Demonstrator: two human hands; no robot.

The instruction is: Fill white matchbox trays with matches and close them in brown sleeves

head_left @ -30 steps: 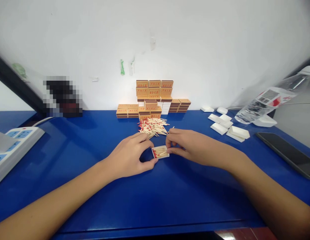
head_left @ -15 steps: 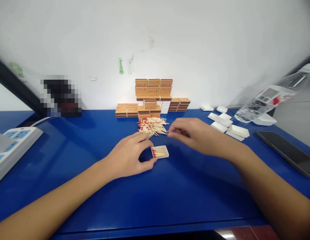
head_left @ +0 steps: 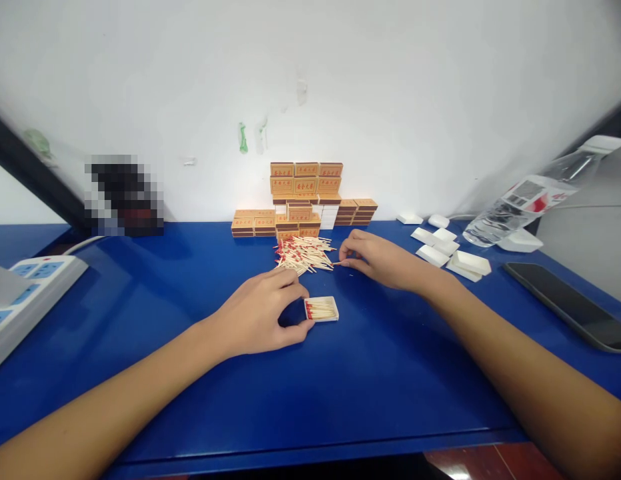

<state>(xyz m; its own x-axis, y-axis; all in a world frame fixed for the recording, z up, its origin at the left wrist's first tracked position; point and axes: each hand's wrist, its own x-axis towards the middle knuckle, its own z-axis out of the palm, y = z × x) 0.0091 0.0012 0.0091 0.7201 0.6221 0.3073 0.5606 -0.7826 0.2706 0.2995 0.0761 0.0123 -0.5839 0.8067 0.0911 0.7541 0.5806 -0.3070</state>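
One blue table (head_left: 290, 400) carried everything, with stacked yellow matchboxes (head_left: 306, 185) at its back, by the white wall (head_left: 390, 87). The left hand (head_left: 257, 307) was low over it, thumb and fingers clamped on the left end of a white matchbox tray (head_left: 326, 320). The right hand (head_left: 383, 260) was at the right edge of a loose heap of matches (head_left: 305, 253), its fingertips together on what looked like a single match (head_left: 337, 264). The tray lay on the near side of the heap (a row of matches (head_left: 322, 309) already inside, red heads leftward). The step in hand seemed to be picking up a match for the tray; the next move probably called for a light pinch and a steady tray.
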